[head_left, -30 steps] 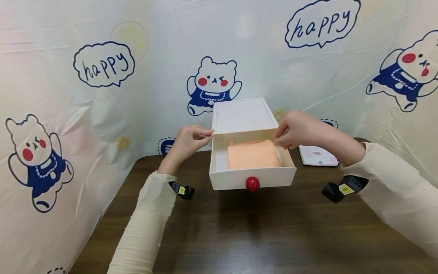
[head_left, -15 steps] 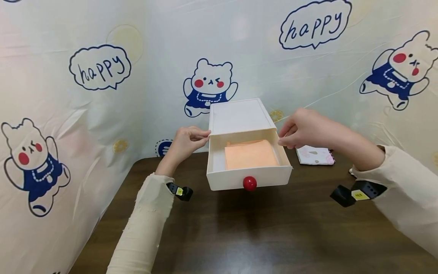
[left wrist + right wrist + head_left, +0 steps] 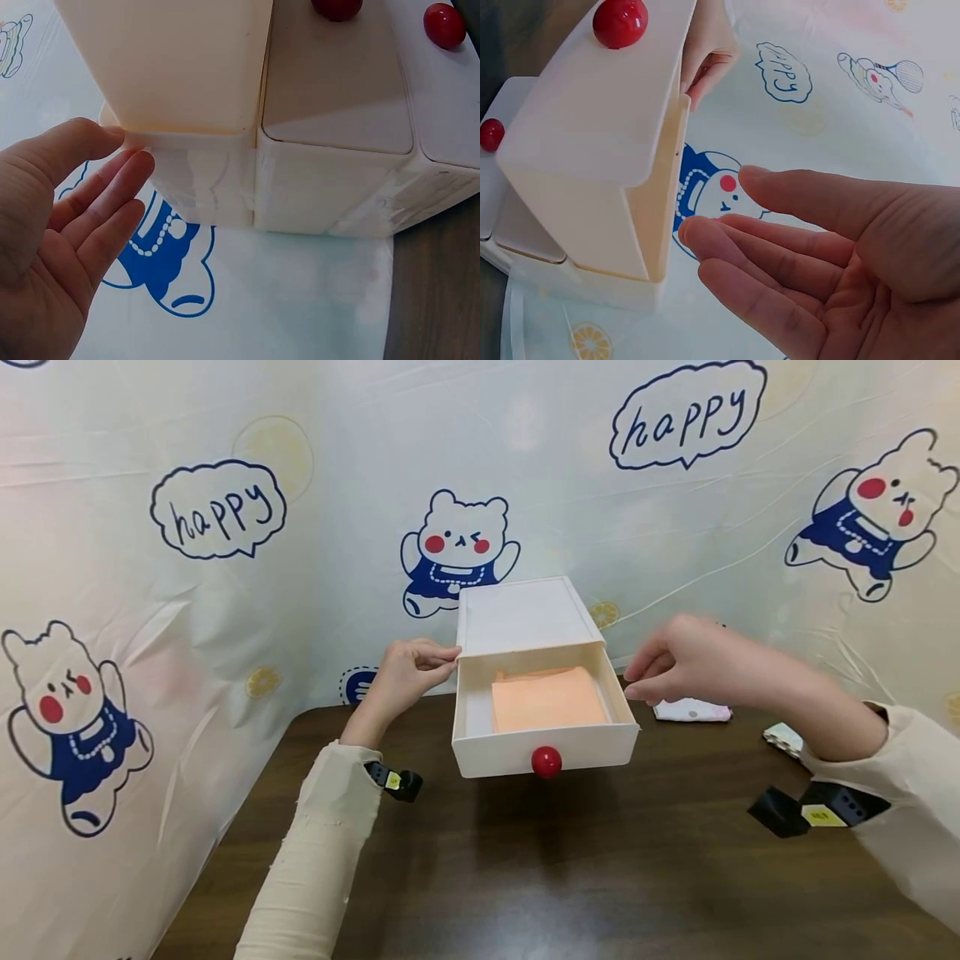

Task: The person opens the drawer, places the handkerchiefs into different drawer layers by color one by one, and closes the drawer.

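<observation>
A person's left hand pinches the near left top corner of a white, box-shaped drawer cabinet between thumb and fingertips, while the right hand hangs just beside the right wall of the cabinet's pulled-out white top drawer, its fingers loosely bent, holding nothing and apart from the drawer in the right wrist view. The cabinet stands by the far edge of a dark brown wood-grain table, its top drawer jutting toward the near edge, with a round, glossy red knob on the front. Inside lies a folded, light orange cloth, closer to the drawer's right wall than to its left. The left wrist view shows 2 white lower drawers, both pushed in and each bearing a red knob. Near the table's far edge, beyond the right hand, lies a folded white cloth with pink markings, partly hidden; a small pale patterned bundle sits toward the right edge, partly covered by the right forearm. Behind the table hangs a pale sheet printed with cartoon bears in blue and the word "happy."
</observation>
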`<state>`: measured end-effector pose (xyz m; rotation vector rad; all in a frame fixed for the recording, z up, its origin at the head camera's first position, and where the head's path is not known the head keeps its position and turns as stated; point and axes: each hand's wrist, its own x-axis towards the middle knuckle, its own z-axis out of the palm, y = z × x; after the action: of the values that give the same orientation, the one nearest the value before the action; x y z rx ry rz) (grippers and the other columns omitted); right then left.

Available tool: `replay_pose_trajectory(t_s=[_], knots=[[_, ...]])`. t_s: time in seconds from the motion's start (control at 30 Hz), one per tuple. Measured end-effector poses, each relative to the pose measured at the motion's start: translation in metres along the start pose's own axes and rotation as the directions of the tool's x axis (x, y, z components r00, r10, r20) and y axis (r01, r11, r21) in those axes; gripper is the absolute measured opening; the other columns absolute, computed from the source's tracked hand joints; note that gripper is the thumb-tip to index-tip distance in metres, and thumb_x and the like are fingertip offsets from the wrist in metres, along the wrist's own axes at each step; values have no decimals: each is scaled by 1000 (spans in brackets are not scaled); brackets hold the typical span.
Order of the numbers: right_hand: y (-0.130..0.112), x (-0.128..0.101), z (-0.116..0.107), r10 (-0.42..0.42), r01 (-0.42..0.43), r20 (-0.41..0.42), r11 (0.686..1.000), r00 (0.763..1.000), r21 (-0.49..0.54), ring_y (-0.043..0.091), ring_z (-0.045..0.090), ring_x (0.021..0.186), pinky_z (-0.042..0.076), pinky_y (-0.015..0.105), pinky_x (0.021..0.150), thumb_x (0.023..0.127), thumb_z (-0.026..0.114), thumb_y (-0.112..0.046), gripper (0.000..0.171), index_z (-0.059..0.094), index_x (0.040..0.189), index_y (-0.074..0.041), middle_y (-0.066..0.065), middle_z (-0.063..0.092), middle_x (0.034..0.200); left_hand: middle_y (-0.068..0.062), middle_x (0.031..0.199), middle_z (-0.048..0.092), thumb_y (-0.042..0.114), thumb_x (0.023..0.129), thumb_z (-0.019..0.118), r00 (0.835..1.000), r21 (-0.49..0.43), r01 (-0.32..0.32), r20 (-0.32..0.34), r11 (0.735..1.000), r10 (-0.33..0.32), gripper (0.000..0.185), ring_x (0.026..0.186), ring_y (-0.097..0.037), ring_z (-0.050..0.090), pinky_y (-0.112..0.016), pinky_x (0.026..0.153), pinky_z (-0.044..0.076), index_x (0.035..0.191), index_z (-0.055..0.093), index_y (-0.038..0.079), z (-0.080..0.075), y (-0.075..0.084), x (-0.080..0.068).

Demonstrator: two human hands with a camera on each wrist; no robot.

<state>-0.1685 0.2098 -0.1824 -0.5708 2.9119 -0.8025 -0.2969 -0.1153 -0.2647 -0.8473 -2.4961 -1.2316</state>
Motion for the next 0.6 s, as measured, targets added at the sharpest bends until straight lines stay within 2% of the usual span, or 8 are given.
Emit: replay_pose_trajectory(t_s=[0.13, 0.37, 0.6], knots=[[1, -5, 4, -5, 5, 20, 1000, 1000, -1, 14, 64, 68, 55, 31, 62, 80, 70, -14, 23, 69, 97, 1, 6, 69, 82, -7, 96, 64, 8, 83, 67, 1000, -5, 3, -3, 1000, -3, 26, 85, -17, 61, -27, 77, 52, 109, 67, 6, 0, 0, 0], [2, -13, 9, -43, 43, 6, 999, 999, -8, 13, 62, 67, 53, 28, 58, 79, 71, -17, 23, 70, 96, -1, 2, 68, 79, -6, 96, 64, 8, 83, 68, 1000, -6, 12, -8, 1000, -12, 26, 84, -16, 61, -25, 77, 52, 109, 67, 6, 0, 0, 0], [1, -14, 16, -75, 70, 84, 996, 994, 51, 12, 63, 68, 55, 28, 62, 79, 72, -20, 28, 69, 98, 0, 4, 68, 84, -7, 95, 64, 7, 83, 67, 1000, -7, 5, -9, 1000, -5, 26, 84, -17, 61, -26, 76, 53, 108, 67, 5, 0, -1, 0]])
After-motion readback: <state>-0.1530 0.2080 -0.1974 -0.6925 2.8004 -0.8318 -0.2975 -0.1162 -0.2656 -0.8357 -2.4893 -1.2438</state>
